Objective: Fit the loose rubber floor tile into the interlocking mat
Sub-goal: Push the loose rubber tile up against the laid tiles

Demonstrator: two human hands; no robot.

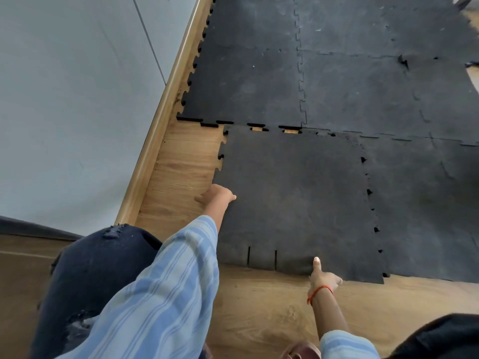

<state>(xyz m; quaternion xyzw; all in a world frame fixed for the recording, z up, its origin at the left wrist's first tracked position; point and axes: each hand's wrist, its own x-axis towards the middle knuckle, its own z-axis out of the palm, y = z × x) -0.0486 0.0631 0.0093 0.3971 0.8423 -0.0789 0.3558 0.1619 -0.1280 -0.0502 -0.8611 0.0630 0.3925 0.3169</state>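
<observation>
A loose black rubber floor tile (290,193) lies on the wooden floor against the interlocking mat (337,73). Its far edge meets the mat with small gaps where wood shows through, and its right edge overlaps the neighbouring tile with notches showing. My left hand (216,195) grips the tile's left edge, thumb on top and fingers at the rim. My right hand (322,277) holds the near edge, thumb pressed on the top surface, with a red thread around the wrist.
A wooden skirting board (166,110) and pale wall (64,99) run along the left. A strip of bare wood floor (181,161) lies between the skirting and the loose tile. My knee in dark jeans (98,268) is at lower left.
</observation>
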